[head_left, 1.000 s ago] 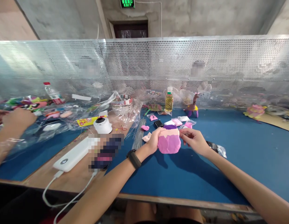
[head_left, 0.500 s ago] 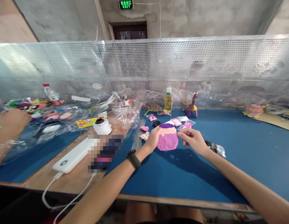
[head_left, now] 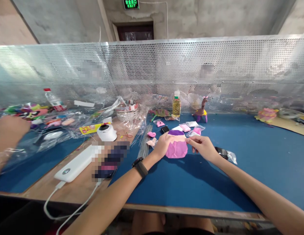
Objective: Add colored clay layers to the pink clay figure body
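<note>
A rounded clay piece (head_left: 176,149), dark purple on top, peach across the middle and pink-purple below, is held up over the blue table mat. My left hand (head_left: 163,145) grips its left edge, with the fingers partly hidden behind it. At the upper right edge, my right hand (head_left: 200,145) pinches the peach part between thumb and fingertips. Just behind lie small packets of pink clay (head_left: 185,128) and a black item (head_left: 164,130). A bundle of thin wires (head_left: 144,147) and pink lumps (head_left: 151,134) are left of my left hand.
A yellow oil bottle (head_left: 176,107) and a clay long-necked figure (head_left: 203,112) stand at the back. Left are a white power bank (head_left: 77,164) with cables, a white roll (head_left: 107,133) and a wrapped basket (head_left: 127,112). Another person's hand (head_left: 16,128) is far left. A black packet (head_left: 227,154) lies right.
My right fingertips have shifted slightly left onto the clay piece's edge. The other person's hand at the far left has moved slightly left.
</note>
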A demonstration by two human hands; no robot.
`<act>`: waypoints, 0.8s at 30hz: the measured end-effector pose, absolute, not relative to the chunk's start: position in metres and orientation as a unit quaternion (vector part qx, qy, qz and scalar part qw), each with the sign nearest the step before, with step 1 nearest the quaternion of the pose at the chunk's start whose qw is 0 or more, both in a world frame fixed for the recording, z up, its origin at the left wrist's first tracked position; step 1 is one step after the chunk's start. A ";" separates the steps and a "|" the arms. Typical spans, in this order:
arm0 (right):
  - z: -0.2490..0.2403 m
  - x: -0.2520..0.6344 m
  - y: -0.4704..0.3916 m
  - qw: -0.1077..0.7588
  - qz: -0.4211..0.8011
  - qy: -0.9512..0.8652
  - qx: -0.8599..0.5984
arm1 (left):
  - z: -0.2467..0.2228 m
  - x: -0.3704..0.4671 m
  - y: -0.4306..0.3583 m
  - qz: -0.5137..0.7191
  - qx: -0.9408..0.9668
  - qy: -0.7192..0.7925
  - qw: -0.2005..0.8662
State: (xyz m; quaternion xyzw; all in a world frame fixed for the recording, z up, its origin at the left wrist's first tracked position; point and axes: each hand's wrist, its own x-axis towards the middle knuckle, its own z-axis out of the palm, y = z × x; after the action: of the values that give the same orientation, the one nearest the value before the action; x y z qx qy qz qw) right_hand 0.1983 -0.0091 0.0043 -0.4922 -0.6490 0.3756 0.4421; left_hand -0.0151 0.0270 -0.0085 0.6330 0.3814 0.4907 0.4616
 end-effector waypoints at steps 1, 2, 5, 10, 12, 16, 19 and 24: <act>0.005 0.198 -0.009 0.438 0.376 -0.652 -0.492 | -0.009 -0.015 0.027 0.491 0.634 0.384 0.457; 0.005 0.199 -0.009 0.434 0.376 -0.655 -0.491 | -0.009 -0.015 0.028 0.491 0.635 0.386 0.454; 0.005 0.199 -0.008 0.427 0.373 -0.659 -0.494 | -0.008 -0.014 0.027 0.491 0.635 0.392 0.449; 0.000 0.202 -0.005 0.410 0.360 -0.668 -0.505 | -0.005 -0.014 0.024 0.483 0.635 0.411 0.441; -0.003 0.202 -0.005 0.403 0.357 -0.672 -0.508 | -0.004 -0.014 0.024 0.484 0.639 0.405 0.440; -0.005 0.202 -0.005 0.395 0.365 -0.672 -0.509 | -0.004 -0.014 0.024 0.482 0.643 0.404 0.438; -0.006 0.201 -0.004 0.393 0.375 -0.669 -0.508 | -0.003 -0.014 0.023 0.477 0.645 0.404 0.439; -0.006 0.201 -0.004 0.392 0.384 -0.678 -0.490 | -0.003 -0.014 0.023 0.476 0.646 0.406 0.438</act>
State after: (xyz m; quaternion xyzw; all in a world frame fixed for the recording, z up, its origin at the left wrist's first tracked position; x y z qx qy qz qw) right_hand 0.2012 -0.0040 -0.0060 -0.4897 -0.6779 0.3838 0.3916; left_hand -0.0140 0.0230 -0.0026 0.6459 0.4057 0.4759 0.4378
